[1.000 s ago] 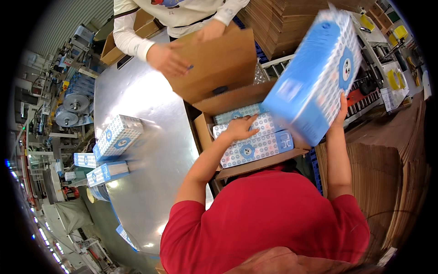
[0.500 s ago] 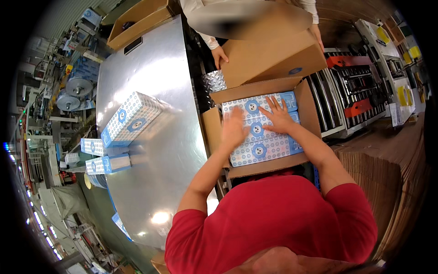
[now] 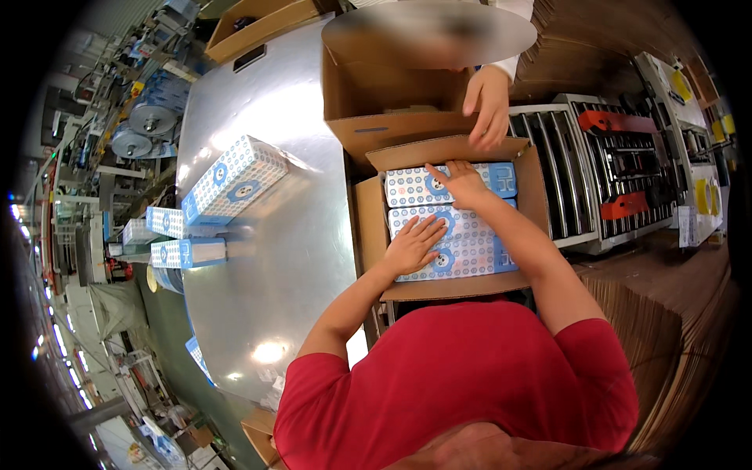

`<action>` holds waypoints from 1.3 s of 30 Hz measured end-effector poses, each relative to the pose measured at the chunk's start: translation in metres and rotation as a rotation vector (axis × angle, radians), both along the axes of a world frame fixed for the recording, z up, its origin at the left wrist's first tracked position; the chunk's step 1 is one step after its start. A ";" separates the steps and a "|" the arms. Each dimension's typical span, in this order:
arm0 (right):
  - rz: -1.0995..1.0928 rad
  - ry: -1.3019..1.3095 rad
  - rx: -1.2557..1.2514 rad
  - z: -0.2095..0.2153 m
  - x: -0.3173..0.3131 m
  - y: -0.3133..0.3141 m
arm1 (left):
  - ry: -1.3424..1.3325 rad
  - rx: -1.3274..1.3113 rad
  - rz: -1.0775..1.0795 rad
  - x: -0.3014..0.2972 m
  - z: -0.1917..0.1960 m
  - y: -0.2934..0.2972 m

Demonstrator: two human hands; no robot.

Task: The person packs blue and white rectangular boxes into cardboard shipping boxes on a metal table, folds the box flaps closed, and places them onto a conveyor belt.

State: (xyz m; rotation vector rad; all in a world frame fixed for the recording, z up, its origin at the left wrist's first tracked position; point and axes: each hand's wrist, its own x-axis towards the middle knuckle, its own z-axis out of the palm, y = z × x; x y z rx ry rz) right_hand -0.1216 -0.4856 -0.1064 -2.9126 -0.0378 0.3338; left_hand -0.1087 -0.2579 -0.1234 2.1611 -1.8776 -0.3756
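Hands, both mine: left hand [image 3: 413, 244] now lies flat, fingers spread, on the near blue-and-white patterned packet [image 3: 462, 254]; right hand [image 3: 460, 182], emptied since its packet went in, presses open-palmed on the far one [image 3: 411, 186]. Both packets sit inside the open brown cardboard carton [image 3: 370, 227]. Beyond: a co-worker's hand [image 3: 487, 106] on a second carton [image 3: 376, 86].

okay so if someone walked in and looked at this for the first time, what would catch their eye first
Probably the open cardboard carton at centre, packed with blue-and-white patterned boxes, with the person's left hand and right hand pressed flat on them. Just beyond it a co-worker's hand rests on a second, empty carton. To the left, more patterned boxes lie on the shiny metal table.
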 end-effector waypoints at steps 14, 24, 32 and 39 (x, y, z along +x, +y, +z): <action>-0.059 -0.574 0.582 0.196 -0.086 -0.017 | 1.184 -0.896 0.480 0.019 0.047 -0.012; -0.738 -0.523 2.157 0.125 -0.101 -0.014 | 0.702 -0.780 0.037 0.018 0.170 -0.048; -0.745 -0.362 2.055 0.127 -0.118 -0.009 | 0.680 -0.670 0.185 0.024 0.181 -0.057; -0.676 -0.671 1.838 0.139 -0.094 0.010 | 0.873 -0.896 0.234 0.014 0.167 -0.021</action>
